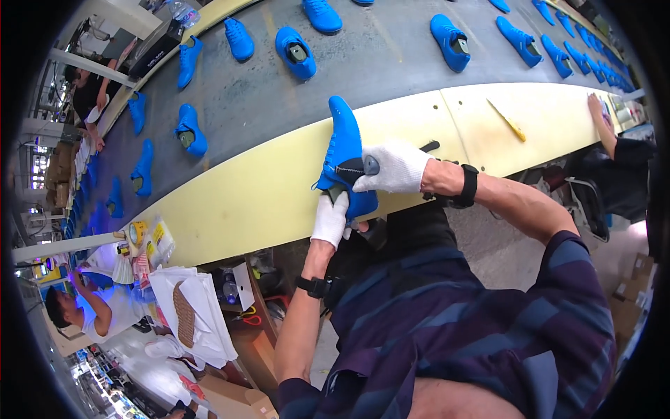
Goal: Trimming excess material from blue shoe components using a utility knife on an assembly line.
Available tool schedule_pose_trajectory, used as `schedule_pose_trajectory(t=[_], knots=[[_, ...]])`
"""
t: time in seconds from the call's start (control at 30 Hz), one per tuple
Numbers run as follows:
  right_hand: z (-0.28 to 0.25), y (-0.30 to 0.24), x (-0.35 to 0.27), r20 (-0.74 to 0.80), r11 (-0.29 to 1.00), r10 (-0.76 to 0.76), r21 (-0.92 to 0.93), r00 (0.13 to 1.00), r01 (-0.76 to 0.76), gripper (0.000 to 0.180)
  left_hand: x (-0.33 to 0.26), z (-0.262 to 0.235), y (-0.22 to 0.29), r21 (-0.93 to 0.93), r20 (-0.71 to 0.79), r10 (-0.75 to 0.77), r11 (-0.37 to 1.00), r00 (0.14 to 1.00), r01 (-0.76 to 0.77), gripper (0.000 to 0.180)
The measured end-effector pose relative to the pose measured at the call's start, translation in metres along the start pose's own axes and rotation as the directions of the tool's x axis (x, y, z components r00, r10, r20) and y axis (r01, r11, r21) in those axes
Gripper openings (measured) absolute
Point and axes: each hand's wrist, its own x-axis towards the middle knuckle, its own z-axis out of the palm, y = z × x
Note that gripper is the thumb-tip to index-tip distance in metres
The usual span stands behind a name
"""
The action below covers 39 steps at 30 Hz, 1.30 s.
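Note:
A bright blue shoe (343,136) is held over the pale yellow tabletop, its toe pointing away from me toward the conveyor belt. My left hand (330,219), in a white glove, grips it from below near the heel. In my gloved right hand (398,168) is a tool with a rounded grey end (371,165), closed in the fingers against the shoe's side by the opening. Most of that tool is hidden, so its kind cannot be made out. Beside it a dark patch (351,169) with a pale jagged line shows at the opening.
Blue shoes (296,54) lie scattered along the grey conveyor belt (380,59). A yellow-handled pointed tool (515,129) rests on the tabletop (230,209). Tape (137,232) and a brown sole (184,314) on white sheets are at left. Other people work left and right.

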Motion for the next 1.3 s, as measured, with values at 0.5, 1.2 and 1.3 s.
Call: schedule_pose_trajectory(t=[0.5, 1.2, 1.3], knots=[[-0.014, 0.001, 0.033, -0.147, 0.962, 0.215, 0.203, 0.966, -0.183, 0.048, 0.006, -0.002, 0.007, 0.085, 0.022, -0.008, 0.996, 1.0, 0.006, 0.031], [-0.023, -0.007, -0.037, 0.013, 0.956, 0.235, -0.184, 0.972, -0.229, 0.047, 0.006, -0.012, -0.011, 0.076, 0.025, -0.029, 0.997, 0.999, 0.027, 0.034], [-0.013, -0.01, -0.027, 0.036, 0.994, 0.049, -0.104, 0.998, -0.045, 0.048, 0.002, -0.006, -0.004, 0.107, -0.023, -0.051, 0.993, 0.998, 0.053, 0.033]])
